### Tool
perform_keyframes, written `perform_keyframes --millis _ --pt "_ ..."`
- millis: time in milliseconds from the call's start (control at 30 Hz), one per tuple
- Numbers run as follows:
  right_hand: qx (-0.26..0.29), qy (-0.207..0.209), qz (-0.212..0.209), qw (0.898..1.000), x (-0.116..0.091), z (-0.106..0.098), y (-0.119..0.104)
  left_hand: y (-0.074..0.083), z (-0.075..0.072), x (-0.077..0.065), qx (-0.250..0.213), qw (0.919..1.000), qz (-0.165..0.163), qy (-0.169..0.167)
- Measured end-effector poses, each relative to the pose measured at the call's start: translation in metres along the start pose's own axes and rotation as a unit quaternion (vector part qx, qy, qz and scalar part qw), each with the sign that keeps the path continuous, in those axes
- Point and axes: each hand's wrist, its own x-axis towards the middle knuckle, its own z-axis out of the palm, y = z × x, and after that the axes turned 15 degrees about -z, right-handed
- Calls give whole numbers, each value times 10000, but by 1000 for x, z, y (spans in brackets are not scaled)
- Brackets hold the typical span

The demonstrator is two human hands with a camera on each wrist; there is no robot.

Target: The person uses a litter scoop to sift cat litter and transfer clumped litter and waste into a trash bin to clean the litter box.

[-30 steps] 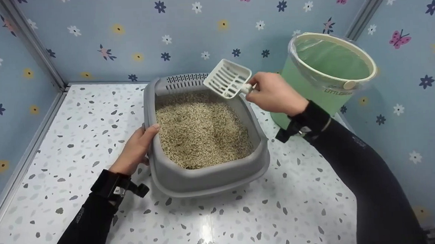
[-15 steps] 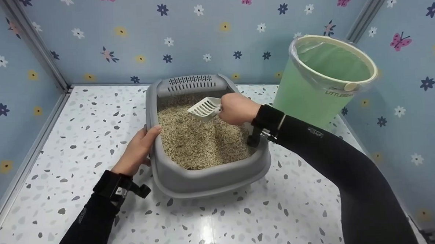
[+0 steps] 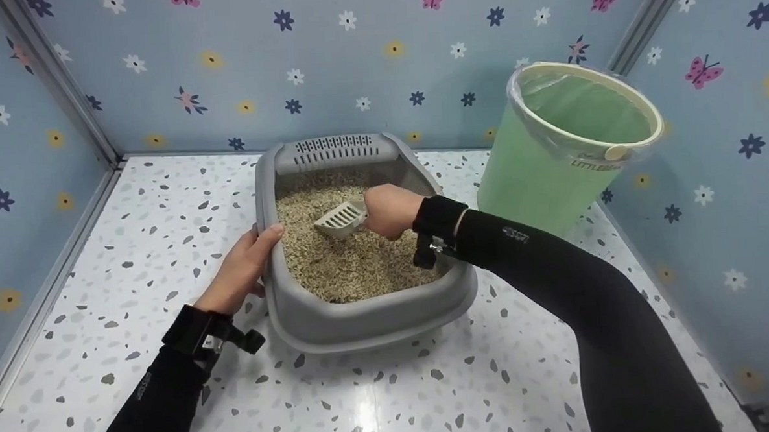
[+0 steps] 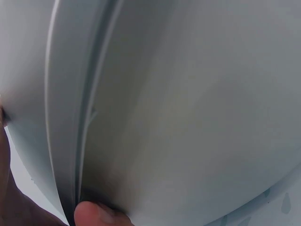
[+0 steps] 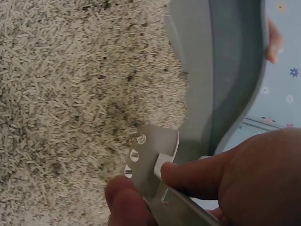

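A grey litter box [image 3: 369, 320] stands on the floor, filled with pale, pellet-like litter [image 3: 335, 270]. My left hand [image 3: 237, 268] grips its left rim, thumb over the top; the left wrist view shows fingertips against the grey wall [image 4: 197, 117]. Over the litter, my right hand [image 3: 391, 210] holds a slotted litter scoop [image 3: 342, 219] by its handle. The scoop's front edge is down at the litter in the head view. In the right wrist view the thumb presses along the scoop [image 5: 157, 146], and part of its blade is hidden.
A green bin [image 3: 538, 170] with a clear liner over its cream rim stands right of the litter box. Blue flower-patterned walls [image 3: 326, 63] enclose the back and sides. Speckled white floor [image 3: 163, 206] surrounds the box.
My right hand has brought the scoop from above the box's back right corner leftward and down to the litter. My left hand stays on the rim.
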Motion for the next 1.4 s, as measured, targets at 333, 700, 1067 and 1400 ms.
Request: perform_keyframes --millis 333,700,1067,1400 --pt "32 -579 -15 9983 0 10 0 1 1 -1 43 10000 67 -14" --pt "1115 469 -367 9920 -37 -32 10 0 2 0 -18 10000 -47 11" --pt "3834 3621 -262 8492 -112 -22 80 0 3 1 -23 10000 40 -6" --pt "4577 3541 534 8138 -112 54 124 -1 1 1 -105 9999 55 -90"
